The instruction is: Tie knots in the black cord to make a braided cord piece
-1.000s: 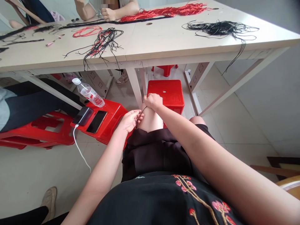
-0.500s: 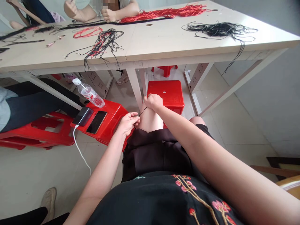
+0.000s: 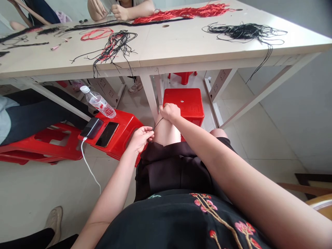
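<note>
A thin black cord (image 3: 158,123) runs taut over my bare leg between my two hands. My left hand (image 3: 142,138) pinches its near end between thumb and fingers, beside my thigh. Closed in a fist at my knee, my right hand (image 3: 170,112) grips the far end; the fingertips are tucked out of sight. On the table (image 3: 166,48) ahead lie a tangle of black and red cords (image 3: 114,46), a loose bundle of black cord (image 3: 245,31) to the right, and a long red hank (image 3: 181,14) further back.
A red stool (image 3: 124,121) at my left bears a water bottle (image 3: 100,103), a phone (image 3: 107,135) and a black device (image 3: 91,128) with a white cable. Another red stool (image 3: 190,110) stands beyond my knee. A person's hands (image 3: 119,12) are across the table.
My hands hold nearly the same pose, the left shifting very slightly. Across the table, the other person's raised hand has come down toward their other hand.
</note>
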A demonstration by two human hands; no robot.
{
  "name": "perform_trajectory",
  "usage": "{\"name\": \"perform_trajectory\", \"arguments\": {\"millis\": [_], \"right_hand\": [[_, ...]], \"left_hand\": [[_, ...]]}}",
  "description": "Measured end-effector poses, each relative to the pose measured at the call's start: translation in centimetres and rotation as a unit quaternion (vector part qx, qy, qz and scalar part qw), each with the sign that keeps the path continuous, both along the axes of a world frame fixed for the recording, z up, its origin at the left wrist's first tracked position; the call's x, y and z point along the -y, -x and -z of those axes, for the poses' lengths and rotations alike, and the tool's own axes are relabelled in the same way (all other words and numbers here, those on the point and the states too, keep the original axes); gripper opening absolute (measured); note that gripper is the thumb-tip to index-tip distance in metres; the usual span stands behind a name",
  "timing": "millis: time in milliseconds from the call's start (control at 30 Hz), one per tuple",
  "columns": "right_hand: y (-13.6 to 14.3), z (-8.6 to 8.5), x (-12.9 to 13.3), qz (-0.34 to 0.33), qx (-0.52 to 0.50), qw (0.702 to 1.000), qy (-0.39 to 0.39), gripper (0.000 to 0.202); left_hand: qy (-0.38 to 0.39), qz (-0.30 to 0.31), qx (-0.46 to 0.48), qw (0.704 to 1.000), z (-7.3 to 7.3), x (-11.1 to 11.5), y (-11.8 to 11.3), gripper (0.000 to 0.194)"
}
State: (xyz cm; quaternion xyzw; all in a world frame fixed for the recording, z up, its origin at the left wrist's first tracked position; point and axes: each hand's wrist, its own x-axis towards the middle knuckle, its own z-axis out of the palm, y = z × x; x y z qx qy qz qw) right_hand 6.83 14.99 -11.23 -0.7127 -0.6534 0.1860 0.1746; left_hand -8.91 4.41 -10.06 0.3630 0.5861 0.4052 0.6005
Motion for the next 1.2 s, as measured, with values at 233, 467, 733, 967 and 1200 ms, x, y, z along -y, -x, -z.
{"name": "perform_trajectory", "arguments": {"millis": [233, 467, 733, 967, 1200], "right_hand": [[0.0, 0.1, -0.2, -0.001, 0.0, 1.0, 0.002, 0.041], [0.0, 0.3, -0.3, -0.004, -0.003, 1.0, 0.0, 0.038], [0.2, 0.4, -0.3, -0.005, -0.006, 1.0, -0.002, 0.041], [-0.2, 0.5, -0.5, -0.004, -0.023, 1.0, 0.006, 0.044], [0.0, 0.7, -0.2, 0.006, -0.07, 0.997, 0.008, 0.044]], "left_hand": [[-0.01, -0.023, 0.006, 1.0, 0.4, -0.6, 0.2, 0.011], [-0.011, 0.002, -0.01, 1.0, 0.0, -1.3, 0.1, 0.005], [-0.189, 0.044, -0.117, 0.974, 0.7, -4.9, -3.2, 0.031], [-0.284, 0.081, -0.207, 0.933, 1.0, -6.8, -4.1, 0.026], [-0.25, 0.127, -0.163, 0.946, 0.9, -7.5, -3.4, 0.035]]}}
